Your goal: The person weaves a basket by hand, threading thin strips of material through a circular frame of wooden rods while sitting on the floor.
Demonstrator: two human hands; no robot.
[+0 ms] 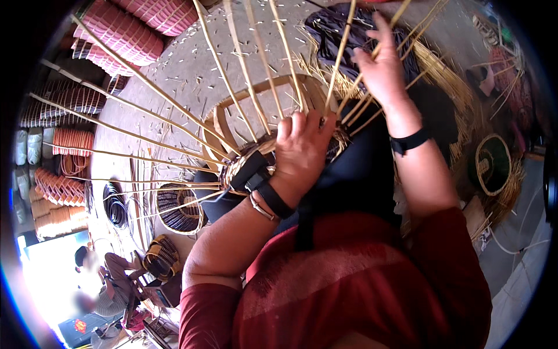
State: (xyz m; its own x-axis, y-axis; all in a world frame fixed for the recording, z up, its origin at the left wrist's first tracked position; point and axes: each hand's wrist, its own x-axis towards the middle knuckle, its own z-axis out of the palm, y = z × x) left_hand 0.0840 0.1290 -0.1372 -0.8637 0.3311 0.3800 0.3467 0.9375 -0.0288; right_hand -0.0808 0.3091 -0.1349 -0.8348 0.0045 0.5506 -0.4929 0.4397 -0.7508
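A half-woven basket (233, 170) rests against my lap, its long pale cane stakes (165, 127) fanning out to the left and far side. My left hand (303, 145) is closed over its woven edge, fingers bent down between the stakes; what lies under the fingers is hidden. Up and to the right, my right hand (383, 67) is raised among the right-hand stakes, with thumb and fingers apart and nothing visibly gripped. A black strap circles each wrist, and a black box-like device (250, 170) sits by the left one.
Pink woven baskets (131, 35) are stacked at the far left. Dark cloth (334, 35) lies over a bundle of straw-coloured sticks (450, 87). A dark striped basket (179, 206) and a black coil (115, 205) stand left. A green-lined basket (492, 164) is right. People sit at lower left.
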